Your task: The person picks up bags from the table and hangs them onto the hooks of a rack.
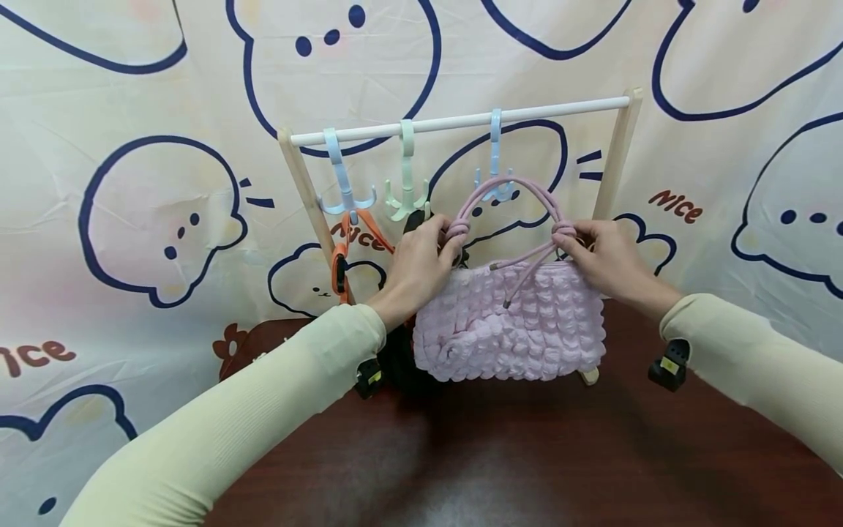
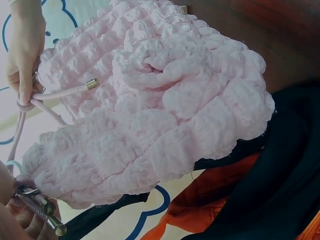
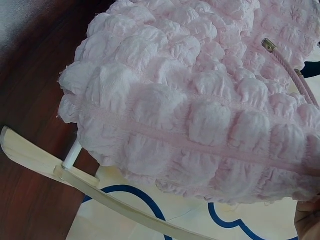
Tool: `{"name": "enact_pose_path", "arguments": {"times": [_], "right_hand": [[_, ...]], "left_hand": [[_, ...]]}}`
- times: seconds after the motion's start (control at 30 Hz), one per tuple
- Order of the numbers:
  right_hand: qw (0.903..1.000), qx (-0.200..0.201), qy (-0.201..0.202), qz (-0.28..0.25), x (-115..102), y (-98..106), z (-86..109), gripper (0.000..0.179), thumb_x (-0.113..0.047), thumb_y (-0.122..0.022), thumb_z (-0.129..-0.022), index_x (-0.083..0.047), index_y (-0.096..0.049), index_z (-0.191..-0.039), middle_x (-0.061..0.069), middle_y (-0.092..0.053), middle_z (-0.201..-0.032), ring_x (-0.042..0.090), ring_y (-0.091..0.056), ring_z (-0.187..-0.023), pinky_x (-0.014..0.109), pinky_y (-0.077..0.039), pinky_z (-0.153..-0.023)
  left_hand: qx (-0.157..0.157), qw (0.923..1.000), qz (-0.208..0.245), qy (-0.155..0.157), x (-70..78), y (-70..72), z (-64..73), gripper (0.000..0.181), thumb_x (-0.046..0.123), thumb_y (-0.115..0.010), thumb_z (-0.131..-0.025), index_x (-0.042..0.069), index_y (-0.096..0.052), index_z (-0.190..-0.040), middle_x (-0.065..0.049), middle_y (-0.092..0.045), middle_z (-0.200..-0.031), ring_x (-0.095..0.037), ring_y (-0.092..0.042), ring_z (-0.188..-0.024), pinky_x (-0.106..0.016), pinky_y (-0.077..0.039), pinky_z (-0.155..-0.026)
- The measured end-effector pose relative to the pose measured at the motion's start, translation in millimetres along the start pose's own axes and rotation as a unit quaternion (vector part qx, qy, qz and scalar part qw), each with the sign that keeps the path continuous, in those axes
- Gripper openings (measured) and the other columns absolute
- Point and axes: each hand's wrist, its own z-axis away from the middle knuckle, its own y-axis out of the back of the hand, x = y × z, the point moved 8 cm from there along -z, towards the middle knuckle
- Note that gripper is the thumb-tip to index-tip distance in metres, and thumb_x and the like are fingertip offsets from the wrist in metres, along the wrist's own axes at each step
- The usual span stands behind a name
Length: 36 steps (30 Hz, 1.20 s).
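Observation:
A pink puffy handbag point(image 1: 510, 322) hangs in the air between both hands, in front of the rack. My left hand point(image 1: 421, 256) pinches the knotted left end of its cord handle point(image 1: 507, 179). At the other end, my right hand point(image 1: 602, 256) grips the right knot with thumb and fingers. The handle arches up and overlaps the right blue hook point(image 1: 495, 157) in the head view. Loose cord ends with metal tips point(image 2: 92, 83) dangle over the bag's front. In the right wrist view the bag's puffy side point(image 3: 165, 110) fills most of the picture.
A white rod point(image 1: 461, 123) on wooden legs point(image 1: 617, 154) carries another blue hook point(image 1: 342, 176) and a green hook point(image 1: 407, 172). An orange strap point(image 1: 342, 249) hangs from the left hook. A black and orange item point(image 2: 215, 195) is behind the handbag. Beneath is a dark brown table point(image 1: 527, 454).

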Motion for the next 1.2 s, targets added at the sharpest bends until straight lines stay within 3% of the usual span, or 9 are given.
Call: {"name": "enact_pose_path", "arguments": {"times": [0.53,1.2], "right_hand": [[0.9996,0.01,0.025,0.003,1.2,-7.2,3.5,0.025,-0.02,-0.061,-0.102,0.002,-0.074,-0.099,0.017,-0.067,-0.076,0.007,-0.048,-0.058,0.022,-0.04,-0.05],[0.9996,-0.004,0.028,-0.006,4.9,-15.0,5.8,0.026,-0.018,-0.061,-0.102,0.005,-0.073,-0.104,0.02,-0.069,-0.082,0.008,-0.049,-0.061,0.022,-0.041,-0.052]], "left_hand": [[-0.003,0.9999,-0.015,-0.001,-4.8,-4.4,3.2,0.025,0.038,-0.054,-0.105,0.016,-0.064,-0.112,-0.001,-0.063,-0.1,-0.019,-0.06,-0.084,-0.034,-0.048,-0.074],[-0.004,0.9998,-0.018,-0.002,-10.3,-8.8,5.6,0.024,0.038,-0.055,-0.104,0.017,-0.064,-0.111,0.001,-0.066,-0.094,-0.018,-0.059,-0.077,-0.032,-0.046,-0.069]]}}
